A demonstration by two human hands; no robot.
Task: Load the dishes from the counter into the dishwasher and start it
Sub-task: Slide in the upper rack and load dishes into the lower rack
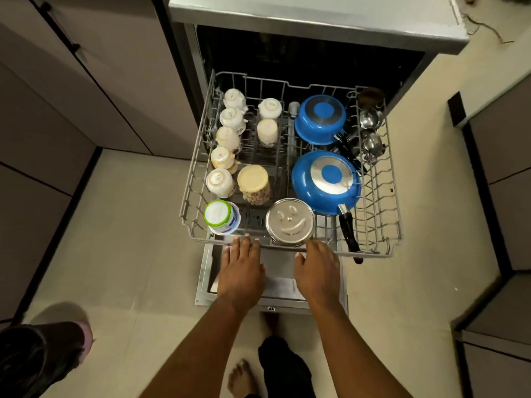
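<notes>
The grey wire dishwasher rack (190, 193) is sitting pulled fully out of the open grey dishwasher (316, 21), hanging over the lowered door (275, 285). Both hands are lying palm-down with straight, released fingers, grasping nothing. The left hand (241, 272) is touching the rack's front rail with its fingertips, just right of an upturned white plastic tub with a green rim (221, 216). The right hand (317, 271) is reaching the same rail just beside a round stainless-steel container (289, 221) whose base is showing a pressed smiling face. Along the rack's left side a row of upturned white ceramic cups (220, 182) is standing, some of them looking yellow-stained, with two more cups nearer the middle and a patterned tumbler with a cream-coloured base (253, 183) behind the tub. On the right a blue saucepan with a steel disc base (320, 119) and a blue frying pan with a black handle (326, 179) are lying bottom-up, the pan's handle poking out past the front rail. Small shiny steel bowls (370, 130) are nesting in the far right corner.
</notes>
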